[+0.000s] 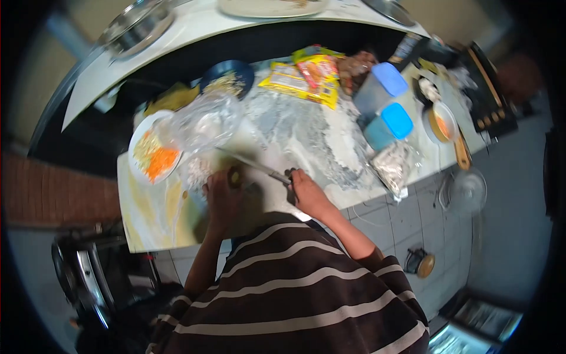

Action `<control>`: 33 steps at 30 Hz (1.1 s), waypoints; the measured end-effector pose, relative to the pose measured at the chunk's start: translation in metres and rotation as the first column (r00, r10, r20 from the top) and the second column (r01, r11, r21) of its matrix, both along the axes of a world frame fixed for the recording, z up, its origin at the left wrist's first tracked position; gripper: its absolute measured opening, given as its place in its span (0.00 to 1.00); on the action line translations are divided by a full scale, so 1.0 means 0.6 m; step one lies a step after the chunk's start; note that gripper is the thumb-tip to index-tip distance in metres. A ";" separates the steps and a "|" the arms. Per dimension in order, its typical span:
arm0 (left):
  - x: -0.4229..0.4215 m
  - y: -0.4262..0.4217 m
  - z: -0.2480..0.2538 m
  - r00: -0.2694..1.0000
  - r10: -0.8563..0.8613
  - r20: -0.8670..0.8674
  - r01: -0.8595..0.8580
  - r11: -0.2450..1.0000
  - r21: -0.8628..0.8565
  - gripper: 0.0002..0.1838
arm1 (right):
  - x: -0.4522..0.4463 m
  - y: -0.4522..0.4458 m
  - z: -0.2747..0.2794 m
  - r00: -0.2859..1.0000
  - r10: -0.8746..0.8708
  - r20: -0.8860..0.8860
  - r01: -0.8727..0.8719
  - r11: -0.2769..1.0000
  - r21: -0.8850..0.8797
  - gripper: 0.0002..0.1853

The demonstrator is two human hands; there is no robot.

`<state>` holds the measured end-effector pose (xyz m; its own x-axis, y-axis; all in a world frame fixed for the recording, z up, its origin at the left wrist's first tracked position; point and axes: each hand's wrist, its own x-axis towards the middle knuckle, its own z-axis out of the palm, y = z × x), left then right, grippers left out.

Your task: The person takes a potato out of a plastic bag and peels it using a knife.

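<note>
My right hand (309, 192) is closed around the handle of a knife (253, 163). Its long blade slants up and left over the worktop. My left hand (221, 197) is curled against a dark round piece with a pale greenish middle (235, 177), whose kind I cannot make out. Just left of that hand lies a pile of white chopped bits (199, 171). Beyond it, a white plate (134, 133) holds shredded carrot (160, 162) and pale green shreds (144, 147). A clear plastic bag (209, 121) rests beside and partly over the plate.
A dark blue bowl (247, 71) with pale shreds stands at the back near yellow packets (303, 79). Two blue-lidded containers (389, 127) and a bag of white stuff (394, 168) are at right, near a wooden-handled pan (463, 153). White powder (345, 141) covers part of the marbled worktop.
</note>
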<state>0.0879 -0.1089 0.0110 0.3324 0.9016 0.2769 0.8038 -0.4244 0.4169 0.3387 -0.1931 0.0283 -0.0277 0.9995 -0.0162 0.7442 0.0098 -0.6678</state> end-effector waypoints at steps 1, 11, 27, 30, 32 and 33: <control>-0.005 0.003 -0.008 0.999 -0.053 0.009 0.053 0.999 0.001 0.33 | 0.002 -0.015 0.006 0.997 0.000 -0.076 -0.002 0.999 -0.039 0.14; -0.042 0.037 0.000 0.964 -0.177 0.200 0.213 0.961 -0.176 0.33 | -0.033 -0.083 0.002 0.848 -0.217 -0.485 0.073 0.952 -0.298 0.15; -0.059 -0.004 0.043 0.927 0.011 0.375 0.004 0.999 -0.038 0.27 | -0.010 -0.038 0.040 0.551 -0.121 -0.826 -0.426 0.810 -0.403 0.12; -0.060 -0.023 0.044 0.887 0.114 0.447 -0.111 0.993 -0.033 0.28 | -0.007 0.004 0.030 0.625 -0.085 -0.776 -0.437 0.786 -0.438 0.14; -0.054 -0.038 0.055 0.879 0.220 0.423 -0.192 0.975 -0.110 0.30 | 0.005 0.031 0.009 0.612 -0.099 -0.785 -0.419 0.801 -0.428 0.16; -0.051 -0.041 0.045 0.883 0.221 0.414 -0.217 0.974 -0.058 0.30 | 0.005 0.043 0.005 0.598 -0.093 -0.796 -0.426 0.804 -0.414 0.17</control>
<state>0.0571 -0.1336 0.0377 -0.0173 0.9415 0.3366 0.6283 -0.2517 0.7361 0.3416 -0.1676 0.0315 -0.4537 0.7970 -0.3986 -0.0130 -0.4532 -0.8913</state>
